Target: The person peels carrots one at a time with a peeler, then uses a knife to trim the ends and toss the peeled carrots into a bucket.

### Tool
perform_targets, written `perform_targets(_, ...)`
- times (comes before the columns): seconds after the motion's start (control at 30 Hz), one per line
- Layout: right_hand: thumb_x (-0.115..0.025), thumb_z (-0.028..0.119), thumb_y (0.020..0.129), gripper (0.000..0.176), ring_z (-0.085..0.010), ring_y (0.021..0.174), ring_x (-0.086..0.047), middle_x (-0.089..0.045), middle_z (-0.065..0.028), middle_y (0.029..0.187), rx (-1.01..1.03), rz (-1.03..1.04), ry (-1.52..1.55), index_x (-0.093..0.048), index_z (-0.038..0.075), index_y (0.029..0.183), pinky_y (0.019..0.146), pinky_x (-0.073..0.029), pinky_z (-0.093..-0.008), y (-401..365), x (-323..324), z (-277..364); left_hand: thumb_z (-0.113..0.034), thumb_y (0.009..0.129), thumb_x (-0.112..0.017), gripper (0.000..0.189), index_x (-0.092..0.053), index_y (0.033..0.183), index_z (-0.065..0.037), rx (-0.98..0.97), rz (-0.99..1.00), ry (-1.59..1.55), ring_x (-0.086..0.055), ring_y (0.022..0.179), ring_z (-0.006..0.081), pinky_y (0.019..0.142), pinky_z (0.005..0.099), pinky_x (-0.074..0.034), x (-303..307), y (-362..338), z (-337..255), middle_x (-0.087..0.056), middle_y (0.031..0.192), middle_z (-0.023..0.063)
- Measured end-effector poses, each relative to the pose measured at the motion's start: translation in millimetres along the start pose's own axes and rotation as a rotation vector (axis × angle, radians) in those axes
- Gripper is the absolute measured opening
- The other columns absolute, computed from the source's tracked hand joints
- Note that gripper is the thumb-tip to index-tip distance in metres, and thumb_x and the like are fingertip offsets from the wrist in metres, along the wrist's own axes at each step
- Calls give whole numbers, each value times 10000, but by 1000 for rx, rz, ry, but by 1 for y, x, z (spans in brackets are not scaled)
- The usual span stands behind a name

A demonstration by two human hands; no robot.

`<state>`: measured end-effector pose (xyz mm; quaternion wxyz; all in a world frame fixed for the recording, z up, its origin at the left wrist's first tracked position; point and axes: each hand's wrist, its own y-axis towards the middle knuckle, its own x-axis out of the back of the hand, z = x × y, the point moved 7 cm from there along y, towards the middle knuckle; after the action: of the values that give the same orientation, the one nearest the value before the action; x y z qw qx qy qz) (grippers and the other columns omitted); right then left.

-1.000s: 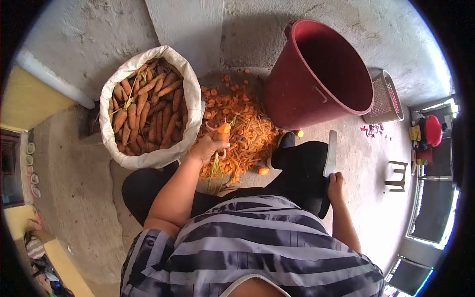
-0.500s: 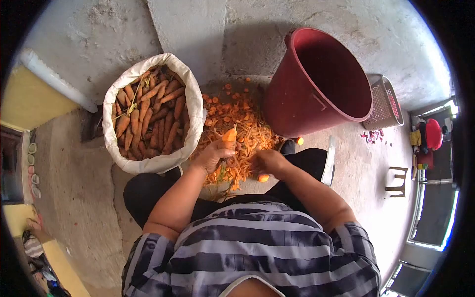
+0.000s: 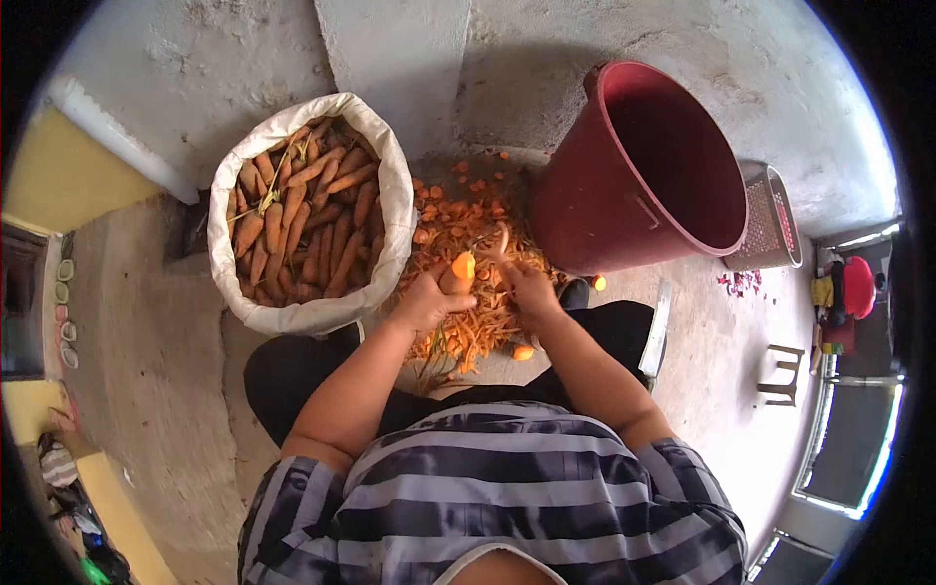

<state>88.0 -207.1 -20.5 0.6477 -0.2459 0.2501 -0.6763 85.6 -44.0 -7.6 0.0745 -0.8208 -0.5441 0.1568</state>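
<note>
My left hand (image 3: 434, 300) is closed round a carrot (image 3: 463, 267) whose bright orange, peeled end points up. Just right of it, the fingers of my right hand (image 3: 529, 291) are closed on something I cannot make out, near a pale curled strip. Both hands are over a heap of orange peelings (image 3: 468, 338) on the floor, with carrot slices at its far side. A thick carrot piece (image 3: 523, 353) lies at the heap's near edge. To the left stands a white sack (image 3: 395, 200) full of unpeeled carrots (image 3: 312, 249).
A large dark red bin (image 3: 595, 195) stands right of the heap, with a perforated basket (image 3: 765, 219) behind it. A long blade-like object (image 3: 656, 327) is by my right knee. Farther right is a small stool (image 3: 782, 375). A wall rises beyond.
My right hand has moved up and nearer to the carrot. My left hand, with the carrot, has shifted slightly right. The whole view has shifted a little.
</note>
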Motion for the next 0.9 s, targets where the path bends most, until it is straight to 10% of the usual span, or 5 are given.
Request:
perform_targets(0.17, -528, 127, 829, 222, -91, 553, -488, -546, -30, 683, 359, -111, -380, -576, -42, 966, 504, -414, -227, 12, 37, 38, -187, 823, -549, 417, -429, 1178, -3, 90, 24, -569, -533, 948, 173, 819, 285, -432, 3, 0, -5, -523, 1081, 74)
perform_targets(0.27, -630, 106, 779, 190, -89, 582, -524, -591, -73, 687, 497, -145, -354, -612, -70, 846, 493, -424, -243, -13, 43, 78, -262, 838, -542, 440, -435, 1177, -2, 1, 52, -386, -528, 942, 178, 791, 288, -444, 8, 4, -6, -524, 1066, 72)
perform_targets(0.5, -534, 207, 862, 228, -142, 600, -563, -563, -104, 787, 379, 194, 34, -510, -7, 938, 516, -472, -258, -29, 16, 110, -414, 890, -373, 410, -511, 1021, -50, 197, 102, -764, -549, 597, 179, 451, 264, -408, 5, 3, 9, -579, 785, 94)
perform_targets(0.9, -553, 229, 852, 242, -154, 535, -568, -568, -110, 753, 242, 318, 351, -440, 34, 940, 466, -475, -267, -3, -40, 59, -393, 866, -408, 351, -519, 988, -84, 237, -17, -838, -516, 500, 165, 414, 252, -405, -6, -7, 9, -573, 748, 66)
